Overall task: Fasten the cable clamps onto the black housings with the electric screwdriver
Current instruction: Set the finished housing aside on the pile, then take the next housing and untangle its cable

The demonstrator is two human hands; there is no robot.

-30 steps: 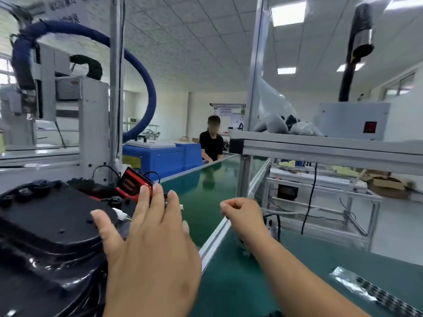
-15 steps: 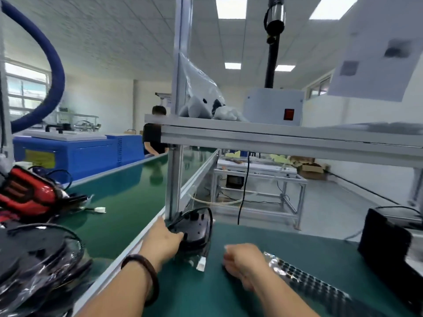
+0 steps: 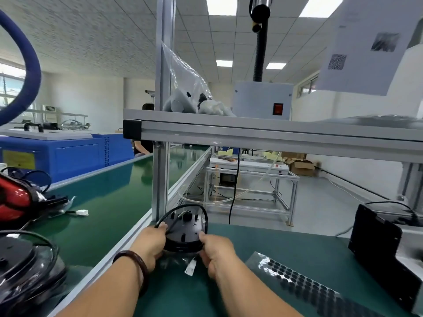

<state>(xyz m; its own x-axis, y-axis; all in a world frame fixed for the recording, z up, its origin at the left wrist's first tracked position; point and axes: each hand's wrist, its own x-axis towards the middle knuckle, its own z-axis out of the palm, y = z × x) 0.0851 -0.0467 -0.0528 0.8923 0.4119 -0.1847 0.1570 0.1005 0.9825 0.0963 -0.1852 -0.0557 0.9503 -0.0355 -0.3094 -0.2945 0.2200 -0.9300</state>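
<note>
Head view: an aluminium shelf frame (image 3: 251, 133) spans the scene above a green table (image 3: 286, 255), and its upright post (image 3: 160, 179) stands at the table's far left corner. A green conveyor belt (image 3: 103, 202) runs along the table's left edge. At the belt's near left lies a pile of bagged black parts (image 3: 23, 259) with a red unit (image 3: 13, 200) behind it. A black box (image 3: 375, 239) sits at the table's right edge. A clear sheet of black round pads (image 3: 304, 291) lies toward the near right.

The black housing (image 3: 184, 234), round with its top face showing, rests on the table at the far left corner, just at the foot of the post. A thin black cable (image 3: 196, 208) loops over its far side.

The left hand (image 3: 151, 244), with a dark bracelet (image 3: 132, 259) on its wrist, grips the housing's left rim with curled fingers, its fingertips over the cable there. The right hand (image 3: 217, 252) holds the right rim, thumb on top and fingers curled below.

A white connector (image 3: 191, 267) lies on the table between the two hands, just in front of the housing.
</note>
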